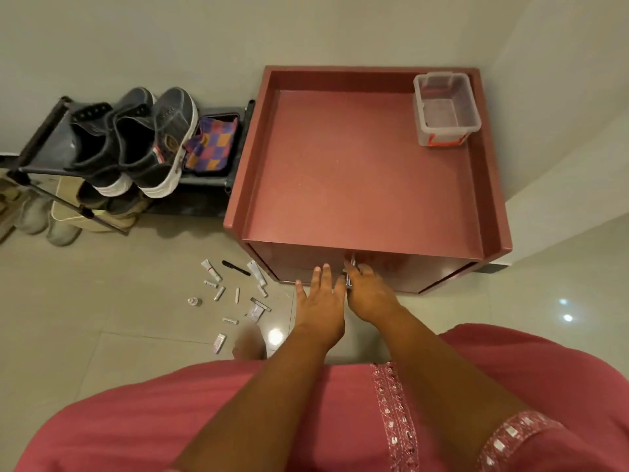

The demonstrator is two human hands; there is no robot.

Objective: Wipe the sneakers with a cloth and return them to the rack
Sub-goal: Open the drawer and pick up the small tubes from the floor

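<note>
The left hand (320, 298) lies flat with its fingers straight and slightly spread, the fingertips against the front face of the red cabinet (367, 172), just left of a metal handle (350, 272). It holds nothing. The right hand (366, 289) is at that handle, its fingers bent over the top of it; how firmly they close round the bar cannot be told, since the back of the hand hides them. The two hands sit side by side, nearly touching.

The pair of dark sneakers (136, 141) with white soles stands on the top shelf of the black rack (44, 131), to the left of the cabinet, toes toward the wall. The checked cloth (211, 144), in purple, orange and pink squares, lies crumpled on the same shelf, just right of the sneakers and touching the nearer one. A round emblem and a striped tab show on the side of the right sneaker, but no lettering can be read.

A clear plastic box (446, 109) with a red latch sits in the far right corner of the cabinet top. Small tubes and sachets (235, 294) lie scattered on the tiled floor left of the hands; their print is too small to read.
</note>
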